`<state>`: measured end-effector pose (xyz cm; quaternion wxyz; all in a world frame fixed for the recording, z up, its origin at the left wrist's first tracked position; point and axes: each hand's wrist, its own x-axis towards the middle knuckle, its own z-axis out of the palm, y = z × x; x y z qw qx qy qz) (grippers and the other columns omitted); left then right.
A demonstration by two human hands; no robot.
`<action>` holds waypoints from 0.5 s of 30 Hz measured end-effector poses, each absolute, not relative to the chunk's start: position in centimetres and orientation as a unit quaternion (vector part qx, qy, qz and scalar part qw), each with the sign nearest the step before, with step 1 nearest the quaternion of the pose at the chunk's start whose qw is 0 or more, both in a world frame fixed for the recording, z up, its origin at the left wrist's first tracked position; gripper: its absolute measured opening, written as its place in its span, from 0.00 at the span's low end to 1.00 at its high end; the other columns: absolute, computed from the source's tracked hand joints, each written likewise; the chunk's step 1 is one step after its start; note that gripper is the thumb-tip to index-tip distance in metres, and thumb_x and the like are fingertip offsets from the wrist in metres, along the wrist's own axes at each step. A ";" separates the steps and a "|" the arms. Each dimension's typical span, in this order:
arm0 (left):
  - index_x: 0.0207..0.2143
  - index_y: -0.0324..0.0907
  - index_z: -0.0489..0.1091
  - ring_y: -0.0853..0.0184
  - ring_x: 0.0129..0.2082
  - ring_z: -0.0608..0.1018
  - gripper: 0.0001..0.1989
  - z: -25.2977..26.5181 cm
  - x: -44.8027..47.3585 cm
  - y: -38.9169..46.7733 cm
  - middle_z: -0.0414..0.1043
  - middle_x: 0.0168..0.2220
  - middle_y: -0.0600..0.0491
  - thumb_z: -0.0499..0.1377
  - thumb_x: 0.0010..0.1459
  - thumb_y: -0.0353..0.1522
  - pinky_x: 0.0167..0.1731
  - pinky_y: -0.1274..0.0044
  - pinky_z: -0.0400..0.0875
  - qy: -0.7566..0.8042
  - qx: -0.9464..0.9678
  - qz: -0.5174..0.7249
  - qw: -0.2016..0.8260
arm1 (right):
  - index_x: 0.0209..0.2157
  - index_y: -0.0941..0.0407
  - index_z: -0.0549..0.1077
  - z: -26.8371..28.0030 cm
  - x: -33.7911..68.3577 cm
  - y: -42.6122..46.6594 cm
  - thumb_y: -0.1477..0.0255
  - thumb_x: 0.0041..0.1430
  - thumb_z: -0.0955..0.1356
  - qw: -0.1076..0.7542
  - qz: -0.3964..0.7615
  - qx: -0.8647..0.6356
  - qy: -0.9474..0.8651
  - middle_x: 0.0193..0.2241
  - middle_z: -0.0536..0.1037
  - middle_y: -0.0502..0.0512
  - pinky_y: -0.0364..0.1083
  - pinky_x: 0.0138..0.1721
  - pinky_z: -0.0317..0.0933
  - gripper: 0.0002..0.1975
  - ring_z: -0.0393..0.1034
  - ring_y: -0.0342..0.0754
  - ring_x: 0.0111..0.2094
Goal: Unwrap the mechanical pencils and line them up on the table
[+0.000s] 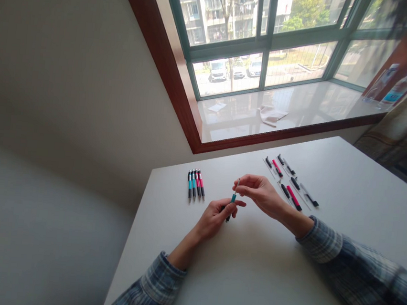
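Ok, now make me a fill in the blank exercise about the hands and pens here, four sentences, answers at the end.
1. One hand pinches a thin piece; the other hand, gripping the teal barrel, is the person's ____ one.
2. The neat row contains ____ pens.
3. Of those, exactly ____ are teal.
4. Loose pen parts lie to the ____ of that row.

Missing words: left; four; two; right.

Plaid slvs [367, 276], dk blue/grey w/ pale lines; cuffs [319, 238] same pattern; hands [214, 217] bare.
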<state>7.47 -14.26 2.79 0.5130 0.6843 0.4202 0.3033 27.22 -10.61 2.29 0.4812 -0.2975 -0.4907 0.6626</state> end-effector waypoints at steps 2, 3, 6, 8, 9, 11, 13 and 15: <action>0.38 0.39 0.82 0.65 0.30 0.70 0.27 2.8 7.5 -14.3 0.71 0.29 0.51 0.54 0.66 0.52 0.33 0.75 0.63 0.421 0.684 0.300 0.514 | 0.33 0.53 0.82 2.1 27.2 -10.5 0.66 0.52 0.79 0.483 0.664 -0.293 -0.489 0.37 0.81 0.53 0.46 0.38 0.67 0.09 0.74 0.48 0.38; 0.40 0.39 0.82 0.65 0.30 0.70 0.27 2.8 7.4 -14.3 0.71 0.29 0.51 0.54 0.66 0.52 0.33 0.75 0.63 0.421 0.685 0.298 0.514 | 0.33 0.53 0.82 2.1 27.2 -10.5 0.66 0.52 0.79 0.484 0.664 -0.291 -0.490 0.38 0.81 0.53 0.46 0.38 0.67 0.09 0.74 0.48 0.39; 0.42 0.38 0.81 0.66 0.30 0.69 0.27 2.7 7.4 -14.3 0.70 0.29 0.52 0.54 0.66 0.51 0.33 0.76 0.63 0.420 0.688 0.293 0.514 | 0.33 0.54 0.82 1.8 27.2 -10.3 0.67 0.52 0.79 0.488 0.663 -0.287 -0.491 0.38 0.81 0.54 0.47 0.40 0.68 0.09 0.74 0.48 0.39; 0.42 0.37 0.81 0.66 0.30 0.69 0.27 2.7 7.4 -14.3 0.69 0.29 0.52 0.54 0.67 0.50 0.34 0.76 0.62 0.420 0.690 0.290 0.513 | 0.33 0.54 0.82 1.7 27.2 -10.3 0.67 0.52 0.79 0.490 0.662 -0.286 -0.490 0.38 0.81 0.54 0.47 0.40 0.68 0.09 0.74 0.48 0.39; 0.42 0.36 0.81 0.66 0.30 0.69 0.27 2.7 7.4 -14.3 0.69 0.29 0.52 0.54 0.67 0.50 0.34 0.76 0.62 0.419 0.690 0.289 0.514 | 0.33 0.54 0.81 1.7 27.2 -10.2 0.67 0.51 0.79 0.491 0.663 -0.286 -0.488 0.37 0.81 0.54 0.47 0.39 0.68 0.09 0.74 0.48 0.38; 0.41 0.36 0.80 0.66 0.30 0.69 0.27 2.6 7.3 -14.3 0.69 0.29 0.52 0.53 0.68 0.50 0.34 0.76 0.62 0.417 0.691 0.288 0.516 | 0.33 0.54 0.81 1.7 27.1 -10.3 0.66 0.51 0.79 0.490 0.664 -0.288 -0.486 0.37 0.81 0.54 0.46 0.38 0.68 0.10 0.74 0.48 0.38; 0.43 0.36 0.80 0.67 0.30 0.69 0.28 2.6 7.3 -14.3 0.68 0.28 0.53 0.53 0.68 0.50 0.34 0.75 0.62 0.413 0.691 0.287 0.519 | 0.33 0.54 0.81 1.7 27.1 -10.3 0.66 0.50 0.80 0.489 0.665 -0.290 -0.484 0.37 0.81 0.54 0.46 0.38 0.68 0.10 0.74 0.48 0.37; 0.45 0.36 0.80 0.67 0.29 0.68 0.28 2.6 7.3 -14.2 0.67 0.27 0.53 0.52 0.68 0.50 0.34 0.75 0.63 0.410 0.691 0.288 0.521 | 0.33 0.54 0.81 1.8 27.1 -10.3 0.66 0.50 0.80 0.487 0.665 -0.291 -0.485 0.37 0.81 0.54 0.46 0.37 0.68 0.10 0.74 0.48 0.37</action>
